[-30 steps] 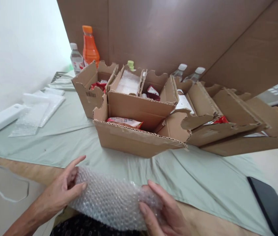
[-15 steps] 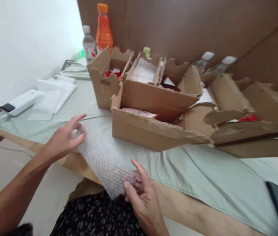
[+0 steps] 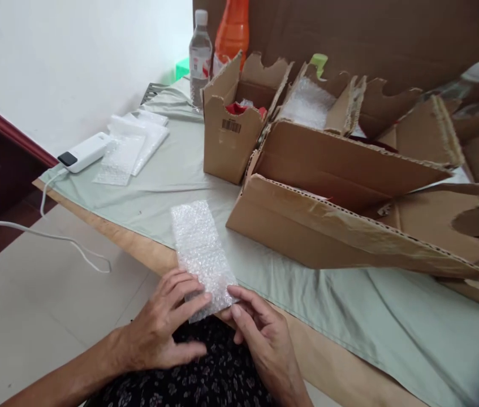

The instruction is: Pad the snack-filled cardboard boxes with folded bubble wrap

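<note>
Bubble wrap, a clear flattened strip [image 3: 200,251], lies lengthwise across the near edge of the table, its far end on the pale green cloth [image 3: 341,305] and its near end hanging over my lap. My left hand [image 3: 167,328] pinches that near corner between thumb and fingers, and my right hand [image 3: 260,330] grips the opposite corner the same way, so the strip stays flat and stretched instead of curling up; both hands are closed on the wrap, neither is free.

Just beyond the strip stands a big brown cardboard box [image 3: 341,226] with torn corrugated walls, its front corner near the wrap's far end but not touching it. Behind it a smaller brown carton with a barcode [image 3: 231,127] holds something red, and another compartment holds more bubble wrap [image 3: 307,104]. A clear water bottle [image 3: 200,51] and an orange bottle [image 3: 231,28] stand at the back. Off to my left lie plastic sheets [image 3: 131,147] and a white power bank [image 3: 84,152] with its cable trailing off the table.
</note>
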Demonstrator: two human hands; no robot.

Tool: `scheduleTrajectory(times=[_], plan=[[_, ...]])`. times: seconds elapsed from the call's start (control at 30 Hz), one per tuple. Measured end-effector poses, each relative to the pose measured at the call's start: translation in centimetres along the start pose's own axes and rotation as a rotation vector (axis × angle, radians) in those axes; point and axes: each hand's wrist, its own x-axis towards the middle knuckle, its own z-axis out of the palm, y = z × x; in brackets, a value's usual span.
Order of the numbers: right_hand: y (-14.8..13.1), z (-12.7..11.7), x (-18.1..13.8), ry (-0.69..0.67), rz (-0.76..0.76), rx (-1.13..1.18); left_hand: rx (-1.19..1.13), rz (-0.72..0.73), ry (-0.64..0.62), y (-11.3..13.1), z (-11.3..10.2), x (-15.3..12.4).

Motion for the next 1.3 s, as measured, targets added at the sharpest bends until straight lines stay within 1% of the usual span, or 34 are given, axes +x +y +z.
scheduleTrajectory(times=[0.1, 0.17, 0.23, 0.3, 0.33, 0.37, 0.43, 0.5, 0.57, 0.67, 0.77, 0.87, 0.93, 1.0, 1.07, 1.17, 1.2, 1.23, 1.3], plan=[[-0.1, 0.4, 0.0, -0.019, 0.020, 0.060, 0.032, -0.114, 0.161, -0.3, 0.7, 0.3], [0.0, 0.5, -0.1, 0.018, -0.048, 0.061, 0.007, -0.202, 0.235, -0.5, 0.7, 0.8], [0.2, 0.5, -0.3, 0.111, -0.179, -0.002, -0.018, -0.327, 0.248, -0.7, 0.2, 1.3], [0.3, 0.5, -0.4, 0.205, -0.373, -0.151, -0.027, -0.458, 0.229, -0.8, -0.3, 1.7], [0.2, 0.5, -0.3, 0.219, -0.479, -0.254, -0.015, -0.493, 0.221, -0.9, -0.4, 1.9], [0.1, 0.6, -0.1, 0.203, -0.582, -0.367, 0.014, -0.500, 0.225, -1.0, -0.5, 2.0], [-0.2, 0.8, 0.7, 0.114, -0.743, -0.606, 0.102, -0.459, 0.247, -1.3, -0.4, 2.3], [-0.4, 1.2, 2.0, 0.032, -0.809, -0.833, 0.186, -0.398, 0.267, -1.8, -0.1, 2.6], [-0.4, 1.7, 3.3, -0.008, -0.813, -1.001, 0.246, -0.367, 0.273, -2.2, 0.3, 2.8], [-0.2, 2.2, 4.8, -0.042, -0.798, -1.096, 0.319, -0.348, 0.268, -2.7, 0.4, 2.6], [-0.5, 2.3, 5.4, -0.049, -0.807, -1.087, 0.316, -0.301, 0.258, -2.5, 0.0, 1.8], [-1.3, 2.2, 5.4, -0.079, -0.800, -1.048, 0.256, -0.226, 0.213, -2.0, -0.3, 1.0], [-2.0, 2.2, 5.3, -0.115, -0.769, -1.000, 0.188, -0.224, 0.196, -1.8, -0.4, 0.8], [-2.5, 2.1, 5.4, -0.132, -0.734, -0.948, 0.113, -0.258, 0.214, -1.9, -0.5, 0.9], [-2.8, 2.1, 5.4, -0.057, -0.746, -0.912, 0.083, -0.297, 0.246, -2.1, -0.5, 1.3], [-2.6, 2.1, 5.2, 0.152, -0.846, -0.898, 0.125, -0.338, 0.279, -2.9, -0.6, 2.1], [-2.4, 2.1, 5.0, 0.181, -0.867, -0.908, 0.149, -0.345, 0.279, -3.1, -0.6, 2.3], [-2.2, 2.2, 4.9, 0.174, -0.876, -0.926, 0.174, -0.346, 0.274, -3.4, -0.6, 2.5], [-1.7, 2.4, 4.8, 0.096, -0.866, -0.979, 0.232, -0.340, 0.253, -3.8, -0.6, 2.6]])
